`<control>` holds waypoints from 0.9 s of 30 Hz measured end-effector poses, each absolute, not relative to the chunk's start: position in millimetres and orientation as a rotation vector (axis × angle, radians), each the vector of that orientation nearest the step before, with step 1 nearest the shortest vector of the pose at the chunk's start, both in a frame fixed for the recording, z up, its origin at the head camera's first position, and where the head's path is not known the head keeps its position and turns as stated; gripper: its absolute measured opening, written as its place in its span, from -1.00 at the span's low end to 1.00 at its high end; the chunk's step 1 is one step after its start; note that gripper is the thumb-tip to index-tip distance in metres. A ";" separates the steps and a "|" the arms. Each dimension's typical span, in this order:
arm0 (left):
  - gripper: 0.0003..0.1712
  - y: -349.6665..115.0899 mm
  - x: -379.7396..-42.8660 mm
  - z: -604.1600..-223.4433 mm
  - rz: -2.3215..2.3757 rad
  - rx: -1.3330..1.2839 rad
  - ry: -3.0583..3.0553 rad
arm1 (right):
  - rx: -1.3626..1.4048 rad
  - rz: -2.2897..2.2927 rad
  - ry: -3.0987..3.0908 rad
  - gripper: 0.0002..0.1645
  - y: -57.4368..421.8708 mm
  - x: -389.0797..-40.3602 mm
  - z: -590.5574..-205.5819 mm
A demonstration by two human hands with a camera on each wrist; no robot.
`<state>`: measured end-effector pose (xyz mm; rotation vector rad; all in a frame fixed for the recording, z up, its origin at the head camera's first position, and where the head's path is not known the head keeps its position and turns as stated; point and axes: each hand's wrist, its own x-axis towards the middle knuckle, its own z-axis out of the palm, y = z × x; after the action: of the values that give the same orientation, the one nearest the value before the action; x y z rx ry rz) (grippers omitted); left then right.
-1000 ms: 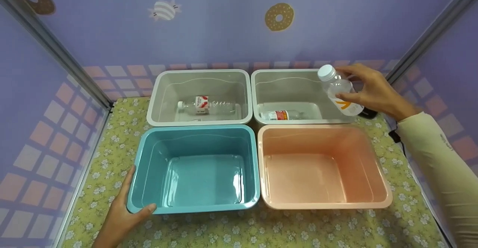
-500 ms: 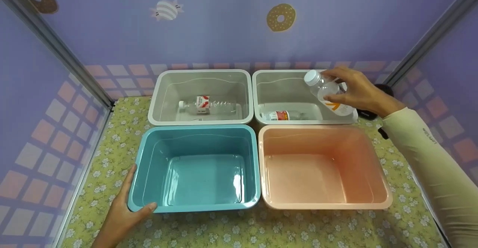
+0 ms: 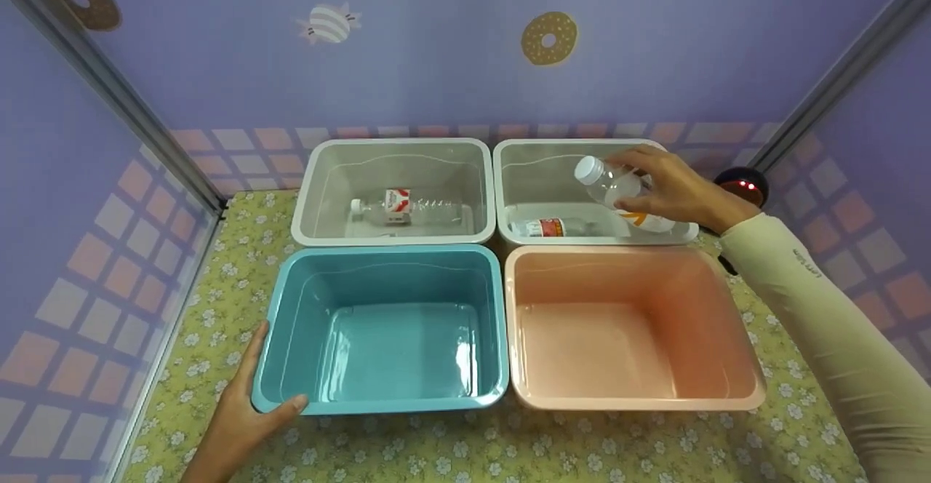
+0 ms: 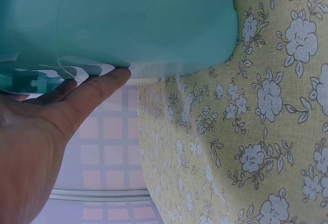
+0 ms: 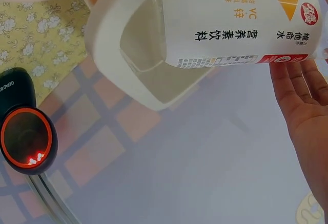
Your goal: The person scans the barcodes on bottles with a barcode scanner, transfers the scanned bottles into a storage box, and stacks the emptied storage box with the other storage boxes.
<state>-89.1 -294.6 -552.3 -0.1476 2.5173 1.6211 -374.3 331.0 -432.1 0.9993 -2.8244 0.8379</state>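
My right hand grips a clear plastic bottle with a white cap and a white-and-orange label. The bottle is tilted, cap up and to the left, over the right-hand grey bin. In the right wrist view the bottle's label fills the top, with fingers behind it. Down in that bin lies another bottle with a red label. My left hand rests spread at the near left corner of the teal bin; in the left wrist view straight fingers touch its outer wall.
A peach bin stands right of the teal one. The left grey bin holds a bottle with a red-and-white label. Beside the right grey bin is a dark round device with red lights. Patterned walls enclose the flowered tabletop.
My right hand has moved left and slightly down with the bottle, from the right grey bin's right end further over it. The bottle tilts more to the left. My left hand keeps its place.
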 end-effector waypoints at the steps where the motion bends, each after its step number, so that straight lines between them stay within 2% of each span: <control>1: 0.33 -294.5 -89.0 -552.4 1.621 -0.145 2.517 | 0.995 0.838 -2.830 -0.21 330.5 -374.6 -434.0; 27: 0.32 -296.9 -90.3 -553.1 1.630 -0.123 2.502 | 1.068 0.887 -2.858 -0.23 321.5 -384.1 -461.9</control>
<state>-90.3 -296.9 -553.1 -0.1231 2.5022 1.6304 -384.1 321.5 -461.9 1.0685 -2.8584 0.8870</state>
